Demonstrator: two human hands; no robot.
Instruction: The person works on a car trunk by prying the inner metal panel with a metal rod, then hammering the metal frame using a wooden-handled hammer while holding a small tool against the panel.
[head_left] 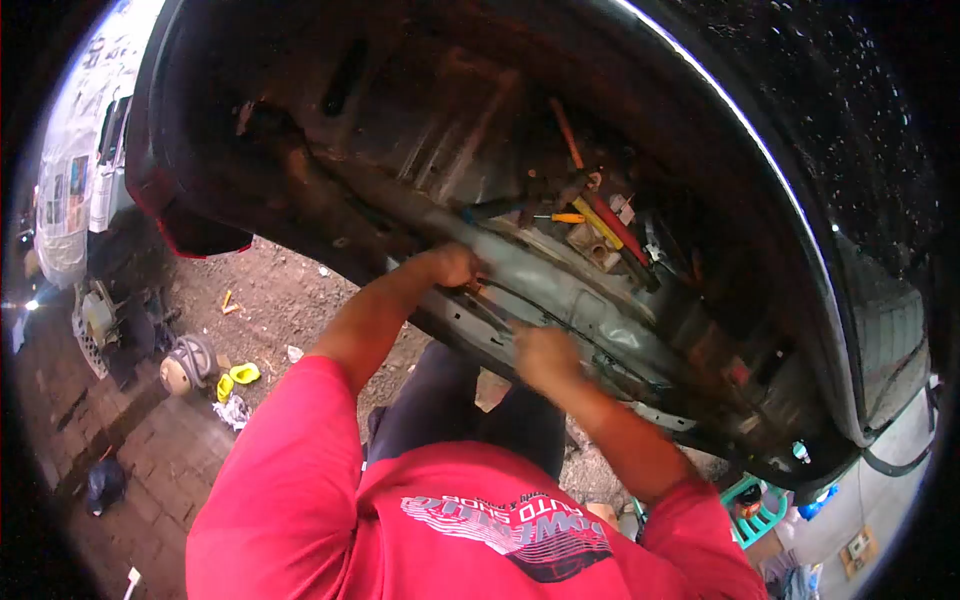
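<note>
My left hand, fingers closed, is at the rear inner edge of an open car trunk. What it grips is hidden. My right hand is closed in a fist lower and to the right, slightly blurred. A thin dark tool runs between the two hands; its kind is unclear. Under the hands lies the bare metal rear panel, with grey patches and holes along its edge. Deeper in the trunk lie a yellow-handled screwdriver, a red-and-yellow tool and an orange-handled tool.
The raised trunk lid's edge arches on the right. A red tail light sits at the left corner. On the ground are yellow shoes, a round tan object and a dark cap. A green plastic chair stands lower right.
</note>
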